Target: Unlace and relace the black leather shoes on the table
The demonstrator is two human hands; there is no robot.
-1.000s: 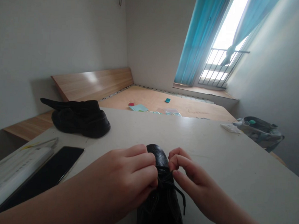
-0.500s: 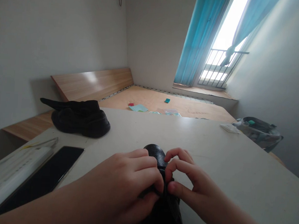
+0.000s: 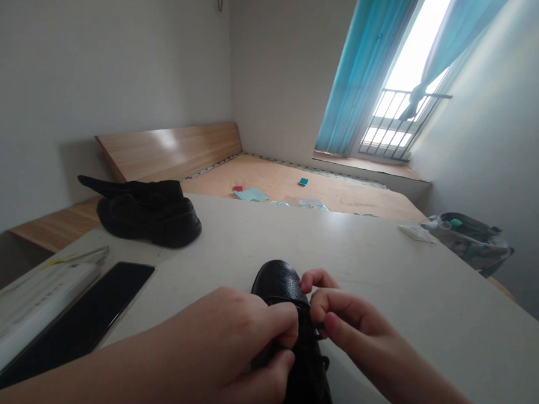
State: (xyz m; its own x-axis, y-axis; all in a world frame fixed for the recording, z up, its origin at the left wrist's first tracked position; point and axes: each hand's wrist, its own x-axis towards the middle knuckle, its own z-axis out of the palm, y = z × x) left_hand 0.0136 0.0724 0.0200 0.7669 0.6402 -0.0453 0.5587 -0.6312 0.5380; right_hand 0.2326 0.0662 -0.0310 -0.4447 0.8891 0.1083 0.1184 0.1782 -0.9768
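Observation:
A black leather lace-up shoe (image 3: pixel 278 281) lies on the pale table (image 3: pixel 366 255) with its toe pointing away from me. My left hand (image 3: pixel 230 344) is over the shoe's near side, its thumb and fingers pinching the dark lace. My right hand (image 3: pixel 349 312) is at the other side of the lacing, with its fingertips closed on a lace (image 3: pixel 317 332). The eyelets and most of the knot area are hidden by my fingers. A second black shoe (image 3: pixel 146 216) lies on its side at the table's far left.
A black phone (image 3: pixel 82 319) and a white power strip (image 3: pixel 33 307) lie at the table's left edge. A white packet (image 3: pixel 416 234) sits at the far right edge, near a grey bag (image 3: pixel 470 239). Beyond the table is a wooden bed platform (image 3: pixel 297 191) with small items.
My left hand has drawn back toward me, uncovering more of the shoe's toe. My right hand has shifted right, and the lace end hanging in the earlier frame is no longer visible.

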